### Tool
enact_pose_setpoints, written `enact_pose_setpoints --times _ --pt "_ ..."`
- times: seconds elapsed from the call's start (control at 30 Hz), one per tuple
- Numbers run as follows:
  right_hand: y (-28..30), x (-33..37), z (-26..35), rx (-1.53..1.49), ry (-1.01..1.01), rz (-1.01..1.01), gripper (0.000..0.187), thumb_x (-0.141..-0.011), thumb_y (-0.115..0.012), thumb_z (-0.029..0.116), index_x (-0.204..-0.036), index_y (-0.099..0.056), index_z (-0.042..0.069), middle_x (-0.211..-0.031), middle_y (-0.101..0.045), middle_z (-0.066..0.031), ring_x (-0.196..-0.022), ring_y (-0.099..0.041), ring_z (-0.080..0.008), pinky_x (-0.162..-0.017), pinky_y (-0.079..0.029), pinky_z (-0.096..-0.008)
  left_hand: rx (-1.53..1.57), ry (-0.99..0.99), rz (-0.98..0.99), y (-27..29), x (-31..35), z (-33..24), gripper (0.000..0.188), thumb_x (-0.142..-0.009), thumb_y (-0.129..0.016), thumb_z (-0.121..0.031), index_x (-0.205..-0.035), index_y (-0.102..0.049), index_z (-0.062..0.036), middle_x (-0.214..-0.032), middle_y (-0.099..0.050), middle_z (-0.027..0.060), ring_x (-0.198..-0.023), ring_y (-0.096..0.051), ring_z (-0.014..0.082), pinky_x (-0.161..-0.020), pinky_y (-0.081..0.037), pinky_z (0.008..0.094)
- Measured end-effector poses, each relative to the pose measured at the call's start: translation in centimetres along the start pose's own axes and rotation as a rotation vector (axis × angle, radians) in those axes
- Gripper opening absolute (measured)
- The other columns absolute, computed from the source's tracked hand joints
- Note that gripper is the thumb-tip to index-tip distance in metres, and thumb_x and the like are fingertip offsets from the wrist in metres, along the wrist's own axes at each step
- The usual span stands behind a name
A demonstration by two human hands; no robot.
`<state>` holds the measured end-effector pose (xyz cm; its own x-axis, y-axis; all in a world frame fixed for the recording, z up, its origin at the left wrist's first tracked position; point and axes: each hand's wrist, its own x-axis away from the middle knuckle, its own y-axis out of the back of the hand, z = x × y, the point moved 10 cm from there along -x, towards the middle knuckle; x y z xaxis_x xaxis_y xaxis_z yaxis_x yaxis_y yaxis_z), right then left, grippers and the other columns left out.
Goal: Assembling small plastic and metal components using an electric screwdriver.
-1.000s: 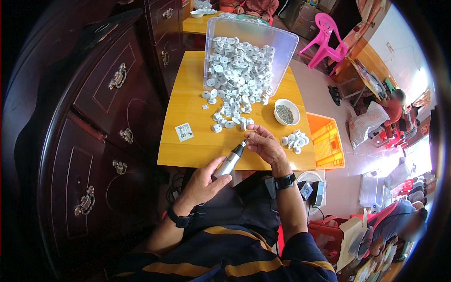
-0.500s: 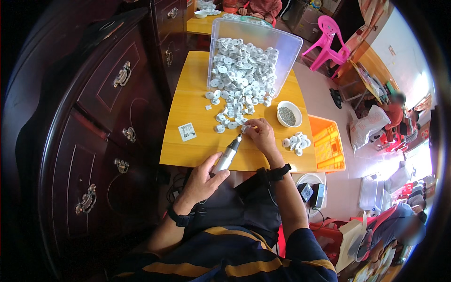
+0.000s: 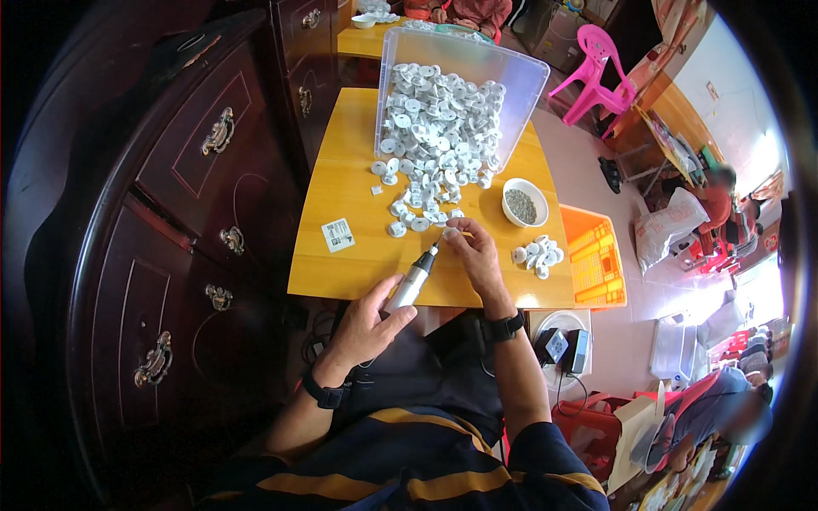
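My left hand (image 3: 368, 325) is wrapped round a silver and black electric screwdriver (image 3: 412, 283), its bit pointing up and away from me. Between the fingertips of my right hand (image 3: 474, 250) is a small white plastic part (image 3: 449, 232), and the screwdriver's tip reaches it. Just beyond lies a heap of similar white parts (image 3: 443, 115), spilling from a clear plastic bin (image 3: 521, 89) tipped on its side. To the right of my right hand is a smaller group of white parts (image 3: 538, 255). Behind that group stands a white bowl (image 3: 525, 207) of small metal pieces, probably screws.
The yellow table (image 3: 341, 200) bears a white printed card (image 3: 338, 235) at left. An orange crate (image 3: 594, 257) adjoins its right edge. Dark wooden drawers (image 3: 183, 183) stand close on the left. A pink chair (image 3: 596, 81) is far right. Other people sit beyond the table and at right.
My right hand has shifted slightly, its fingers still pinching the white part at the screwdriver tip. My left hand holds nearly the same place.
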<state>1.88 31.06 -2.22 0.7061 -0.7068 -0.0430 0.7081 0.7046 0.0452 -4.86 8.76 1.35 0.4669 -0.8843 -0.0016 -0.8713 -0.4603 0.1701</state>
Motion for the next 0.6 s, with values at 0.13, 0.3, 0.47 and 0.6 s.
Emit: enact_pose_setpoints --times 0.13,0.3,0.47,0.6 --pt "-0.7 0.5 0.0 -0.040 -0.054 0.027 0.024 -0.093 -0.065 0.005 -0.116 -0.060 0.003 -0.098 -0.062 0.0015 -0.083 -0.057 -0.0049 -0.074 -0.046 -0.0196 -0.001 -0.088 0.003 -0.2 -0.1 -0.1 0.060 -0.095 -0.065 -0.035 -0.137 -0.047 0.0024 -0.095 -0.061 0.0080 -0.063 -0.056 0.0072 -0.054 -0.048 0.0207" --pt "-0.5 0.7 -0.1 -0.132 0.018 0.018 0.019 -0.092 -0.065 0.002 -0.110 -0.058 0.004 -0.098 -0.061 0.0010 -0.085 -0.058 -0.0057 -0.076 -0.047 -0.0199 0.012 -0.091 0.007 -0.3 -0.1 -0.1 0.059 -0.095 -0.065 -0.034 -0.137 -0.047 0.0027 -0.095 -0.061 0.0077 -0.062 -0.056 0.0069 -0.054 -0.048 0.0209" --pt "-1.1 1.2 -0.5 -0.232 -0.037 0.023 0.016 -0.093 -0.064 0.003 -0.107 -0.057 0.006 -0.098 -0.063 0.0002 -0.086 -0.059 -0.0078 -0.077 -0.048 -0.0210 0.012 -0.071 0.011 -0.3 0.1 0.4 0.057 -0.095 -0.065 -0.032 -0.137 -0.047 0.0015 -0.092 -0.062 0.0066 -0.061 -0.056 0.0073 -0.054 -0.048 0.0215" --pt "-1.4 1.4 -0.9 -0.261 -0.076 0.006 0.016 -0.094 -0.064 0.004 -0.108 -0.057 0.007 -0.098 -0.064 0.0002 -0.084 -0.059 -0.0068 -0.073 -0.047 -0.0195 -0.026 -0.054 0.017 -0.4 0.1 0.4 0.057 -0.094 -0.066 -0.032 -0.138 -0.048 -0.0002 -0.092 -0.063 0.0063 -0.060 -0.056 0.0075 -0.054 -0.048 0.0222"
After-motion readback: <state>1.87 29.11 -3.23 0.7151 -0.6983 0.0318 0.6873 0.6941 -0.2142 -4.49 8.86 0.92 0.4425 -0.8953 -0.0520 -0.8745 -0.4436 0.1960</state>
